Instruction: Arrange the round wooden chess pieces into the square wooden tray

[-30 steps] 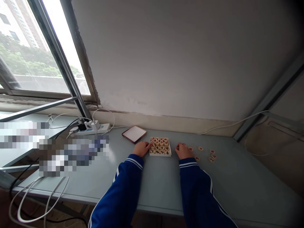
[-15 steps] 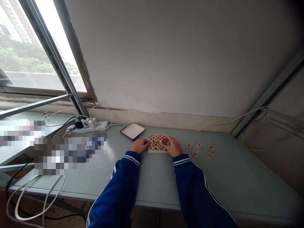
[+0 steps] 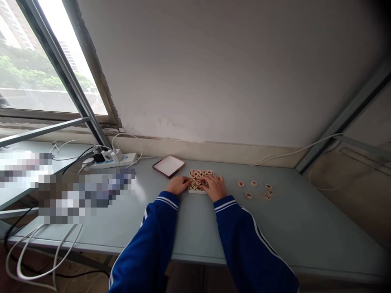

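A small square tray packed with round wooden chess pieces marked in red and black lies on the grey table. My left hand rests against the tray's left edge, fingers curled. My right hand lies over the tray's right side, fingers bent down on the pieces; whether it holds a piece is hidden. Several loose pieces lie on the table to the right of my right hand.
A flat lid with a dark red rim lies just behind the tray to the left. A white power strip with plugs and cables sits by the window at the left. White cables hang off the table's left front corner. A wall stands right behind the table.
My right hand has moved left from the loose pieces onto the tray's right side. My left hand stayed at the tray's left edge. The view shifted a little.
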A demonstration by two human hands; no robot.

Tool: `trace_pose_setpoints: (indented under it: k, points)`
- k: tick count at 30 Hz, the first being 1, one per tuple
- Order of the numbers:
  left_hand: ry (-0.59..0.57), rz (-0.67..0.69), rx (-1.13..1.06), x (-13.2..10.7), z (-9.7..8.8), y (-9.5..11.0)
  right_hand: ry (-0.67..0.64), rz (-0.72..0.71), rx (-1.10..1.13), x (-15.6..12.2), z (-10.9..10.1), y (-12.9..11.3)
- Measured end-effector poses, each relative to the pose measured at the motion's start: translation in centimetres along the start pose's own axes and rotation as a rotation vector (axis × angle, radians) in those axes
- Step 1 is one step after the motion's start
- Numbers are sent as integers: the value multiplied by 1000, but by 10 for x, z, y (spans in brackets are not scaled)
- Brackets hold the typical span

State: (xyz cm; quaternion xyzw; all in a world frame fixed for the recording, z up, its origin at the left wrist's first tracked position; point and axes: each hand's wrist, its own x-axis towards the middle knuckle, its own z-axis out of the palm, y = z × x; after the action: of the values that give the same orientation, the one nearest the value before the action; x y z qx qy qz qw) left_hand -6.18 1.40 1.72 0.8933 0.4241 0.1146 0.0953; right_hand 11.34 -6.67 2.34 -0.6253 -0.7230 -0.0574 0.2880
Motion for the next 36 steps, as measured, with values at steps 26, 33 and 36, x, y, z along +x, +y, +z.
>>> trace_pose_setpoints:
  k: [26, 33, 36]
  points:
    - [-28, -18, -48, 2, 1, -3, -22, 658, -315, -24, -25, 84]
    - [-18, -23, -49, 1, -1, -1, -24, 156, 74, -5, -15, 40]
    - [-25, -28, -57, 1, -1, -2, -38, 12, 208, -5, -5, 29]
